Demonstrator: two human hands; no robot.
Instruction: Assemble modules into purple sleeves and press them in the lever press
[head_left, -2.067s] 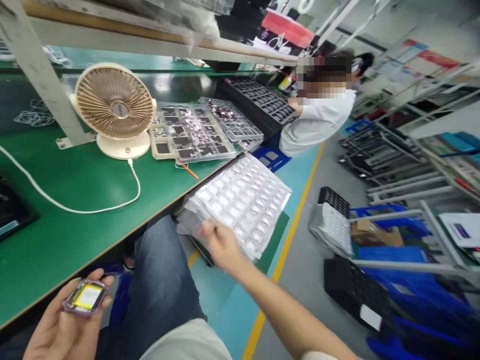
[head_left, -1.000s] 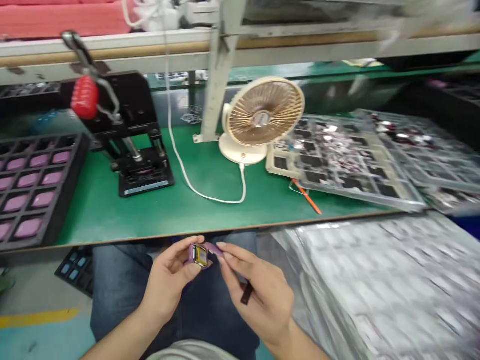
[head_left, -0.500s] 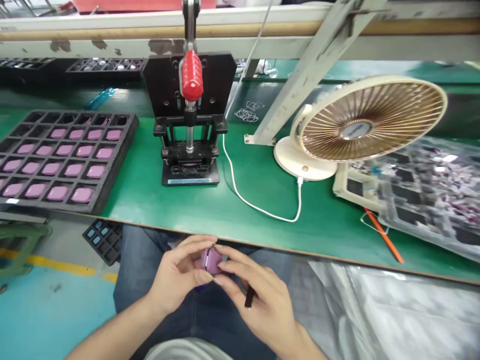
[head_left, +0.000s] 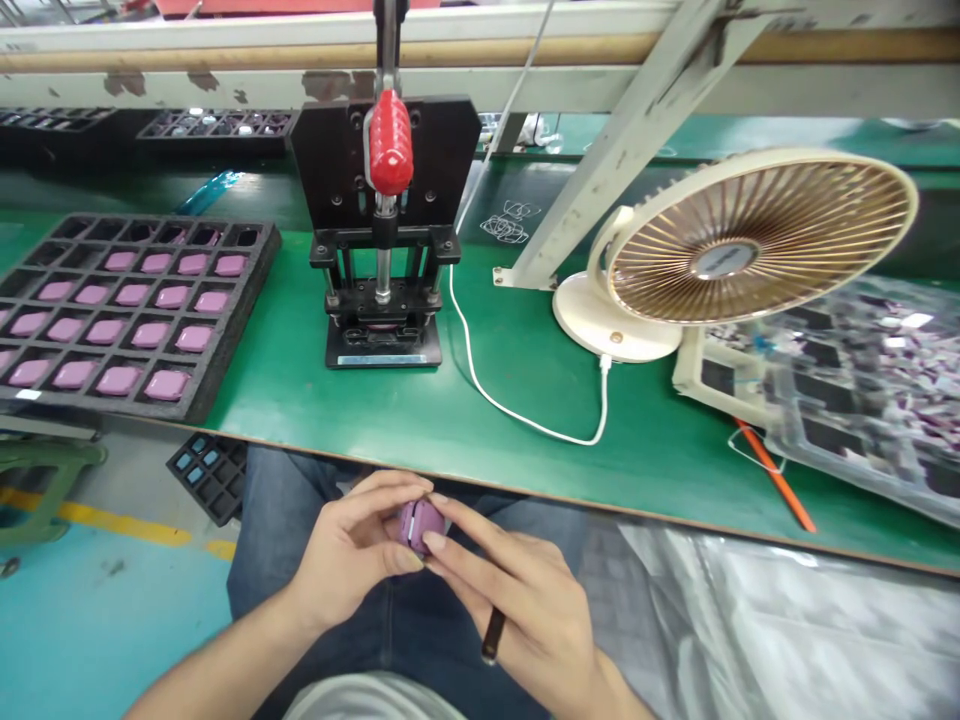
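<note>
A small purple case (head_left: 425, 523) with a pale line along its seam is held over my lap, just below the table's front edge. My left hand (head_left: 352, 550) grips it from the left between thumb and fingers. From the right, the fingertips of my right hand (head_left: 525, 590) press on its face and edges. A short dark stick-like tool (head_left: 493, 636) is tucked in my right hand's curled fingers, its end pointing down. What kind of tool it is cannot be made out.
A black foam tray (head_left: 196, 385) of purple cases lies on the left. A hand press (head_left: 385, 240) with a red grip stands mid-table. To the right are a white fan (head_left: 724, 260) with its cable (head_left: 517, 425), plastic trays of parts (head_left: 847, 450) and an orange stick (head_left: 776, 478).
My right fingers have shifted over the face of the purple case, and the dark tool has tilted and moved slightly down. My left hand keeps its hold. The view has shifted slightly.
</note>
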